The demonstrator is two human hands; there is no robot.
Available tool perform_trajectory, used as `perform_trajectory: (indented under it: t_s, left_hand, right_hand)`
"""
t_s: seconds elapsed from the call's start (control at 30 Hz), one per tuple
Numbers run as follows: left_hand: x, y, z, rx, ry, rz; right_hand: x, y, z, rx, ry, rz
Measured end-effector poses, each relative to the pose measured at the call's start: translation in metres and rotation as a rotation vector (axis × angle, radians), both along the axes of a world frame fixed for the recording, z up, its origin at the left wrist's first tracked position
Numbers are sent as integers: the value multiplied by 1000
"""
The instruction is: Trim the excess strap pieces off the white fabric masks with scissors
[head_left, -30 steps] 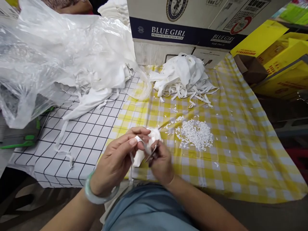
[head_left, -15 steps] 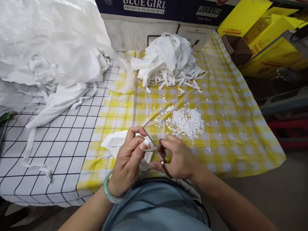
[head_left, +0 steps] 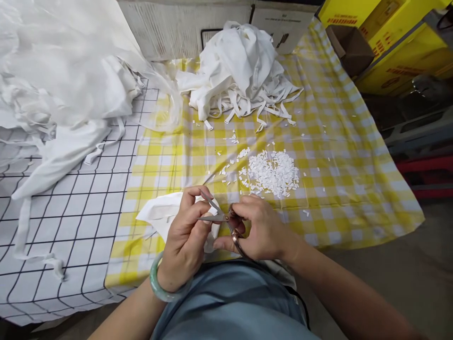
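My right hand (head_left: 265,229) grips a pair of scissors (head_left: 222,217) by its loops, the blades spread and pointing left. Pinched in the fingers of my left hand (head_left: 187,243) is a white fabric piece; a small white end of it shows between the blades. The rest of this white fabric (head_left: 159,212) lies on the yellow checked cloth behind and under my left hand, partly hidden. A green bangle (head_left: 161,283) circles my left wrist. Just beyond the scissors sits a heap of tiny white clippings (head_left: 274,172), with loose bits scattered around.
A pile of white fabric with straps (head_left: 240,71) stands at the back against a carton (head_left: 184,30). At left, more white fabric (head_left: 63,151) spills from a clear plastic bag (head_left: 71,52). Yellow boxes (head_left: 406,61) stand at the right, beyond the yellow checked cloth (head_left: 354,189).
The scissor blades have stayed apart and turned slightly, the lower blade now showing clearly across my left fingers. The whole view has tilted downward a little. Both hands keep their hold.
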State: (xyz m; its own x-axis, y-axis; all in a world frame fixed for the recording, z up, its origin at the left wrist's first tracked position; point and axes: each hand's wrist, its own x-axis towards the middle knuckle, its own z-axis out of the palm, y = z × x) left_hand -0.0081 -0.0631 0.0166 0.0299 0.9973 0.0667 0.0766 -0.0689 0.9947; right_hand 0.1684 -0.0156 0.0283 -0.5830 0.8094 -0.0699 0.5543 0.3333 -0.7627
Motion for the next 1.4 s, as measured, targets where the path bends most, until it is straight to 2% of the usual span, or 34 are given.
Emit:
perform_trajectory:
  t_s: [0.27, 0.47, 0.8, 0.93, 1.03, 1.1, 1.17, 1.23, 1.27, 1.33, 1.4]
  left_hand:
    - [3, 2, -3, 82, -41, -20]
    - [6, 2, -3, 55, -78, -7]
    - [20, 17, -7, 79, 20, -122]
    - [32, 37, -10, 123, 84, -186]
    - [45, 52, -15, 129, 155, -232]
    - [49, 53, -16, 117, 240, -309]
    - [45, 41, -13, 144, 372, -359]
    - [29, 18, -9, 193, 496, -310]
    - [17, 6, -7, 206, 544, -229]
    - [-15, -20, -5, 185, 642, 17]
    - [-51, -42, -8, 92, 809, 255]
  right_hand:
    - [-1, 1, 0, 16, -19, -18]
    - [1, -2, -4, 42, 6, -42]
    - [27, 0, -11, 30, -31, -124]
    - [43, 1, -17, -52, -81, -233]
    - [56, 10, -24, -172, -119, -377]
    - [66, 17, -26, -166, -164, -489]
    - [73, 23, -25, -79, -216, -553]
    - [76, 26, -22, 17, -260, -565]
    - [76, 27, -20, 52, -275, -556]
    - [71, 26, -19, 126, -291, -542]
    - [58, 22, -18, 196, -262, -529]
